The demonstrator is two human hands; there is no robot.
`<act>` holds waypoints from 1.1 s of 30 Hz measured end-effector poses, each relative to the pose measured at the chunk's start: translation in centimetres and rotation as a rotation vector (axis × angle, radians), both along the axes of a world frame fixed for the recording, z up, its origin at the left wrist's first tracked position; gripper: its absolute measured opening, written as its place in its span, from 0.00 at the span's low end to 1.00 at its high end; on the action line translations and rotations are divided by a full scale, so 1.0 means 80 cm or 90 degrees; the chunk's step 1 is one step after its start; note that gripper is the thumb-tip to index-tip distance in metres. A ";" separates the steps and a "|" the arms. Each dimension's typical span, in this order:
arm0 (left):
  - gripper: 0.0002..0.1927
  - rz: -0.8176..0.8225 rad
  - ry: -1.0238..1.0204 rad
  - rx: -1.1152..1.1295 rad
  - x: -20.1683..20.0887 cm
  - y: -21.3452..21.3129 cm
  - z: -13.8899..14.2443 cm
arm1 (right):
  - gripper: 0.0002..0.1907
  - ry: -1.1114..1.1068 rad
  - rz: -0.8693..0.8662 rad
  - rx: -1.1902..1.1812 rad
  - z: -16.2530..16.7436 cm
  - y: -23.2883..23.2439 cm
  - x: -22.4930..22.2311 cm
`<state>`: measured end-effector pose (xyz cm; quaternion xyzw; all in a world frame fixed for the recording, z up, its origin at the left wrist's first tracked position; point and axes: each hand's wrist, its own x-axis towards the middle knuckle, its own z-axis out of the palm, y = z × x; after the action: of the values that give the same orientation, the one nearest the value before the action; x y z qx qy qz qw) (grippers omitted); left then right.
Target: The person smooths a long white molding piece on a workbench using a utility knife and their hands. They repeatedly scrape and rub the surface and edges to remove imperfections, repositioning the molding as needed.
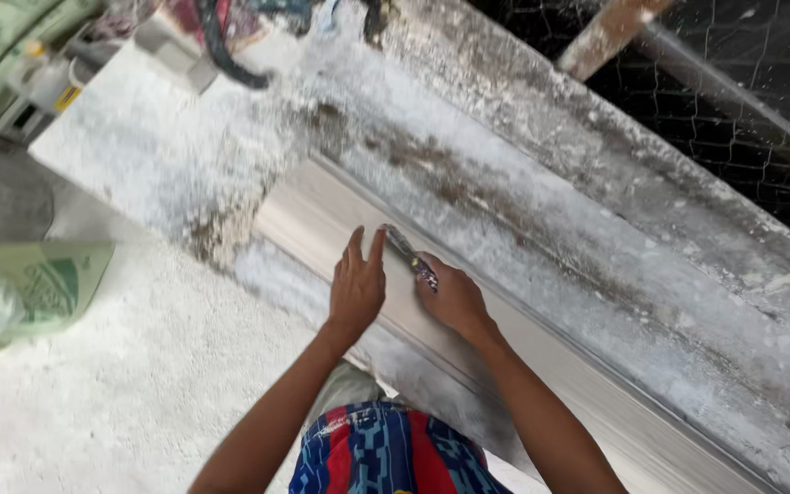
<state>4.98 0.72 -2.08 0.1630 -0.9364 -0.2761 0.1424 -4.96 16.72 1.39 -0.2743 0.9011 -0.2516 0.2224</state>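
Both hands rest on the moulding, which lies on the bench.

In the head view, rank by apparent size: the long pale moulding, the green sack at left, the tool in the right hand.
1. Moulding, largest.
2. Green sack, though it is nearer the camera and cut off by the edge.
3. Tool, smallest, partly hidden in the right hand.

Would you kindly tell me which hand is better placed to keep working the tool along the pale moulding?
Right hand: it grips the slim dark-handled tool; the left hand lies flat on the pale plaster moulding.
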 end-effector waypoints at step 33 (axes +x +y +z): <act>0.08 -0.154 -0.264 -0.271 -0.117 -0.215 -0.071 | 0.18 -0.112 0.047 0.098 -0.031 -0.242 -0.069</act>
<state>-4.37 -16.45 -7.74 0.0695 -0.9948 -0.0497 -0.0547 -10.52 -2.64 -1.09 -0.2667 0.8841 -0.1964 0.3298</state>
